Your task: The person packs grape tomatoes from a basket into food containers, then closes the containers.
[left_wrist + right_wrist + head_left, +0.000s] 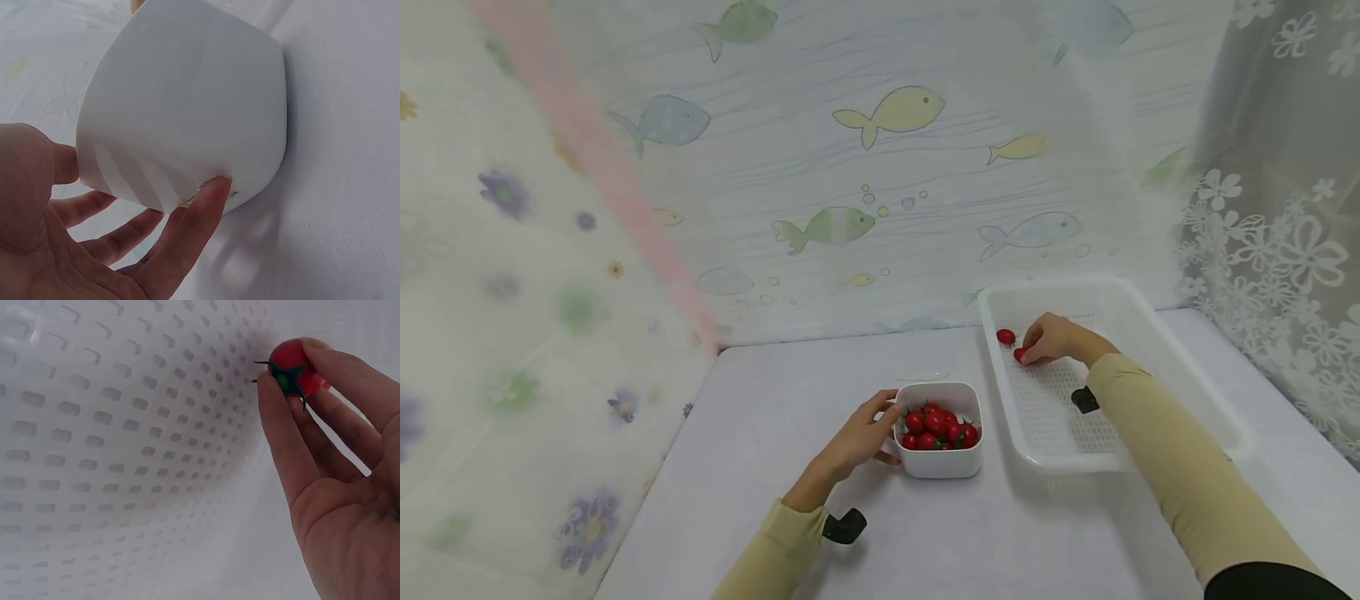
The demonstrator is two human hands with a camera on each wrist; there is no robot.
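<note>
My right hand (1054, 340) pinches a red cherry tomato (292, 362) with a green stem between thumb and finger, inside the white perforated basket (1078, 462). Another cherry tomato (1005, 337) lies in the basket just beyond that hand. My left hand (859, 433) holds the left side of a small white container (943, 467) standing on the table. Its fingers (194, 222) lie against the outer wall and the thumb meets the rim; the thumb tip is hidden in the left wrist view. Several red cherry tomatoes (934, 422) are inside the container.
A clear, lid-like item (923, 375) lies behind the container. The basket stands to the right of the container on the white-covered table (760, 400). Behind the table hangs a fish-patterned curtain (895, 167), with a flowered sheet (505, 333) along the left.
</note>
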